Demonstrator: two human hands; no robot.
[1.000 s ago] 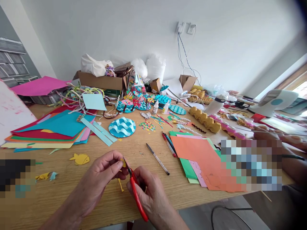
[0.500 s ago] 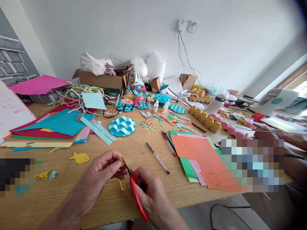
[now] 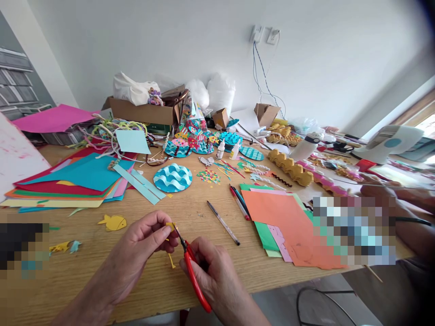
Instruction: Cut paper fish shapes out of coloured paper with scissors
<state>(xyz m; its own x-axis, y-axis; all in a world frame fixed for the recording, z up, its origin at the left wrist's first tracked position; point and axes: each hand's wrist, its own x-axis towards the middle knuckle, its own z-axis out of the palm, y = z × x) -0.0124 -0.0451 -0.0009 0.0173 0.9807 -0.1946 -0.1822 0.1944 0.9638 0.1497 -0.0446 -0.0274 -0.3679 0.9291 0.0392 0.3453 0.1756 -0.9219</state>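
Observation:
Between its thumb and fingers my left hand [image 3: 149, 240] pinches a small piece of yellow paper [image 3: 170, 225]. Red-handled scissors [image 3: 194, 281] are in my right hand [image 3: 215, 267], with their blades at the edge of that paper. A thin yellow scrap [image 3: 171, 261] lies on the table beneath my hands. To the left lies a yellow paper fish [image 3: 114, 222] with drawn lines. Farther left are yellow and light blue scraps [image 3: 64, 247].
A blue wave-patterned disc [image 3: 172, 178] and a pen [image 3: 223, 223] lie beyond my hands. Coloured sheets are stacked left [image 3: 81, 176] and right [image 3: 272, 213]. Another person's hand [image 3: 380, 190] is at the right.
The small yellow paper has turned slightly and shows more above my left fingertips. Both hands stay in nearly the same place.

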